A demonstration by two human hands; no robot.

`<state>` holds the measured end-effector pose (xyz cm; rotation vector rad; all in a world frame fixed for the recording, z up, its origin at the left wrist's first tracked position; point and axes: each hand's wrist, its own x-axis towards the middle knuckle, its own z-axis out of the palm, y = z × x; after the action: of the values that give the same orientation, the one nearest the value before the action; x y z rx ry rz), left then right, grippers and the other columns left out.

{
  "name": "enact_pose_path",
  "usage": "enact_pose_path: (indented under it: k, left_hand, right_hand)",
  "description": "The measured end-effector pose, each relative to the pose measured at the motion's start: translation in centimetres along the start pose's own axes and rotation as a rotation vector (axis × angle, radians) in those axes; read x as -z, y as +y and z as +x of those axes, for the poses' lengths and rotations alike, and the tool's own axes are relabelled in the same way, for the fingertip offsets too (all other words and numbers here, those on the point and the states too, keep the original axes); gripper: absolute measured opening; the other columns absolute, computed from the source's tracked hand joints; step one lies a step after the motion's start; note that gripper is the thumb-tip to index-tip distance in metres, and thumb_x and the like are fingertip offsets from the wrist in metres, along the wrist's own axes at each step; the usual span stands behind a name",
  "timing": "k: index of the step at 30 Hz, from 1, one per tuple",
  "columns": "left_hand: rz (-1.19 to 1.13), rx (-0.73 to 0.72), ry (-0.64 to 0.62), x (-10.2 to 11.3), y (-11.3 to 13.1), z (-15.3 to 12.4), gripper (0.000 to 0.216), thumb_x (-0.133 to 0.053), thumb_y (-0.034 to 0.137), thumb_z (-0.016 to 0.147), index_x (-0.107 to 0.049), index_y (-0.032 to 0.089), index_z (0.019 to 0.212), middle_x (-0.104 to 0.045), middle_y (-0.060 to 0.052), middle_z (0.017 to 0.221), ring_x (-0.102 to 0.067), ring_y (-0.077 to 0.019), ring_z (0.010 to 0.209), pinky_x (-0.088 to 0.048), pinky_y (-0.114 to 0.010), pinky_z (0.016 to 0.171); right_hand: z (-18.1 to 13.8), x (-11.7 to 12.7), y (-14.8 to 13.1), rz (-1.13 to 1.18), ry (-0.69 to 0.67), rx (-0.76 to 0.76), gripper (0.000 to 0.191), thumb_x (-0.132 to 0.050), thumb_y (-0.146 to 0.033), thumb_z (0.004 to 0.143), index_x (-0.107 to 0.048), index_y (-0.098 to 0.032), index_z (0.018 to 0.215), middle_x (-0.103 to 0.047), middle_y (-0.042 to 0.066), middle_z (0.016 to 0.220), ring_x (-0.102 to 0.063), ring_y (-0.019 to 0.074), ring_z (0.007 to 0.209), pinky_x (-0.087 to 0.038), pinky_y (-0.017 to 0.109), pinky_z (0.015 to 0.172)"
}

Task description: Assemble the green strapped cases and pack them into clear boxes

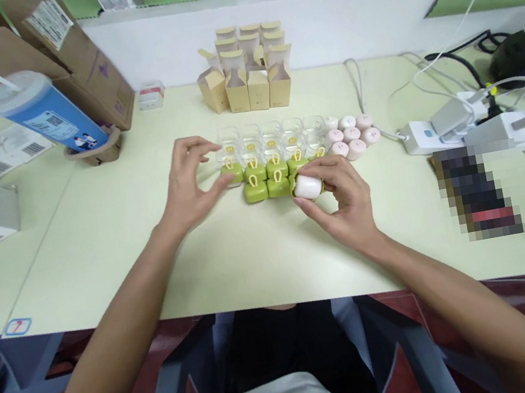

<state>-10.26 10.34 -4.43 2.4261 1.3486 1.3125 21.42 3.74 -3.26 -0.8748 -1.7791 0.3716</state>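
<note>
Between the thumb and fingers of my right hand (344,199) is a small green case with a rounded white part (308,186) turned toward me. My left hand (192,185) is at the left end of the rows, thumb and fingers apart. Its thumb tip reaches the leftmost green case (233,174), and its fingertips are close to the clear cups (249,138). Several green cases (256,192) with pale yellow loops stand in rows in front of those cups. Pale pink and white round pieces (355,148) are grouped to the right.
Open cardboard boxes (238,92) stand at the back by the wall. On the left are a blue cup (63,120), a brown carton (105,82) and white boxes (1,212). A power strip (427,135) with cables and a pixelated dark object (478,192) lie on the right.
</note>
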Motion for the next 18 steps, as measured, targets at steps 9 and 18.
enact_pose_path:
  k: [9, 18]
  left_hand:
    - [-0.073, 0.165, -0.195, -1.1, -6.4, 4.3, 0.044, -0.068, 0.065, 0.103, -0.082, 0.027, 0.120, -0.063, -0.013, 0.145, -0.057, -0.0333, 0.146, -0.063, -0.051, 0.112]
    - [-0.004, 0.013, -0.275, -2.4, -9.6, 8.5, 0.040, -0.095, 0.060, 0.076, -0.084, 0.023, 0.089, -0.069, -0.017, 0.126, -0.058, -0.0370, 0.135, -0.045, -0.067, 0.129]
  right_hand:
    - [0.1, -0.1, 0.1, -0.005, -0.001, -0.012, 0.028, -0.080, -0.032, 0.099, -0.077, -0.029, 0.126, -0.075, 0.011, 0.122, -0.074, 0.0301, 0.116, -0.067, 0.042, 0.074]
    - [0.5, 0.2, 0.5, -0.050, 0.019, -0.017, 0.026, -0.078, -0.036, 0.100, -0.076, -0.029, 0.125, -0.076, 0.011, 0.122, -0.074, 0.0307, 0.116, -0.067, 0.044, 0.075]
